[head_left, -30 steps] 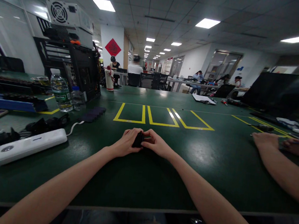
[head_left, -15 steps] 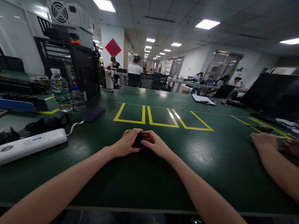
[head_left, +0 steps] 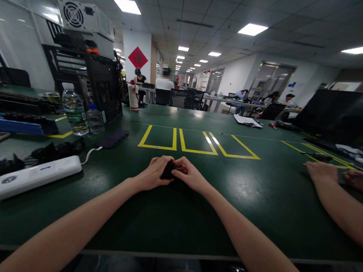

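A small black object (head_left: 167, 170), too dark to name, sits between my two hands just above or on the green table (head_left: 171, 222). Fingers of my left hand (head_left: 155, 173) are wrapped round it from the left, with the thumb on the near side. My right hand (head_left: 187, 173) closes on it from the right, thumb and fingertips pressed against its edge. Most of the object is hidden by my fingers. Beyond my hands, yellow tape outlines (head_left: 196, 151) mark the table top.
On the left lie a white power strip (head_left: 37, 176), a dark phone-like slab (head_left: 114, 139) and black cables. Behind them stand a water bottle (head_left: 74, 110), a smaller bottle (head_left: 94, 119) and a computer case (head_left: 100, 83). At right, another person's hands (head_left: 323, 173) work near a screwdriver-like tool (head_left: 320, 156).
My right fingers have shifted very slightly on the black object. Otherwise the hands and the things on the table look the same.
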`<state>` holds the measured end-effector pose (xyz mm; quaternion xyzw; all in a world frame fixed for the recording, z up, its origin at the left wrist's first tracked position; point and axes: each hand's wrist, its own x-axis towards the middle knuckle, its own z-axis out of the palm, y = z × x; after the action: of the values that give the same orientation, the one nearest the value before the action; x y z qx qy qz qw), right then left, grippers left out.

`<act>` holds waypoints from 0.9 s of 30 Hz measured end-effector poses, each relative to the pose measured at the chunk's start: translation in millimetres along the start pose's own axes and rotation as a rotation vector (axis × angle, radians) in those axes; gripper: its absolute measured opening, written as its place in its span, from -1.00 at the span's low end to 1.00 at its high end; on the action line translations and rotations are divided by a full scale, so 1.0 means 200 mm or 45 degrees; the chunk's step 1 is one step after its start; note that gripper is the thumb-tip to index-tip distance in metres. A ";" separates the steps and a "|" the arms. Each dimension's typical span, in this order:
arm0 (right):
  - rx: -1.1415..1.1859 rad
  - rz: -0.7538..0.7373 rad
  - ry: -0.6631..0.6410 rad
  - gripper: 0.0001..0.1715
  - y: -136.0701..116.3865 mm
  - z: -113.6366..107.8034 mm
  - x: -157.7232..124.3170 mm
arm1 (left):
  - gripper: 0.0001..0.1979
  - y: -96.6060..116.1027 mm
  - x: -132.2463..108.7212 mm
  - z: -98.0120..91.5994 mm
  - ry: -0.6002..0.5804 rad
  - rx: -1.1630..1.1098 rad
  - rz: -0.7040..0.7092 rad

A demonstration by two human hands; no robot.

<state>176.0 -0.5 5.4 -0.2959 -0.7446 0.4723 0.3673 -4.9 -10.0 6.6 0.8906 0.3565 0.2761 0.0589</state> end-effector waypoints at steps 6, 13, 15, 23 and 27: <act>0.010 0.049 0.000 -0.62 0.02 -0.01 0.01 | -0.47 0.02 0.00 -0.02 -0.038 -0.019 0.006; 0.088 -0.035 -0.087 -0.61 0.00 -0.01 0.00 | -0.48 0.01 0.00 -0.01 -0.026 -0.003 -0.009; 0.072 -0.033 -0.066 -0.66 0.00 -0.01 -0.01 | -0.49 0.01 0.00 -0.01 -0.035 -0.003 -0.007; -0.008 0.029 -0.001 -0.66 -0.01 0.00 0.00 | -0.48 0.05 0.00 -0.05 -0.060 -0.021 -0.007; -0.014 0.064 -0.015 -0.63 0.00 -0.01 0.00 | -0.48 0.04 0.00 -0.06 -0.059 -0.025 -0.005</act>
<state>177.9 0.2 6.5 -0.3136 -0.7417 0.4791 0.3493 -5.7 -17.9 18.5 0.8955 0.3541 0.2586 0.0765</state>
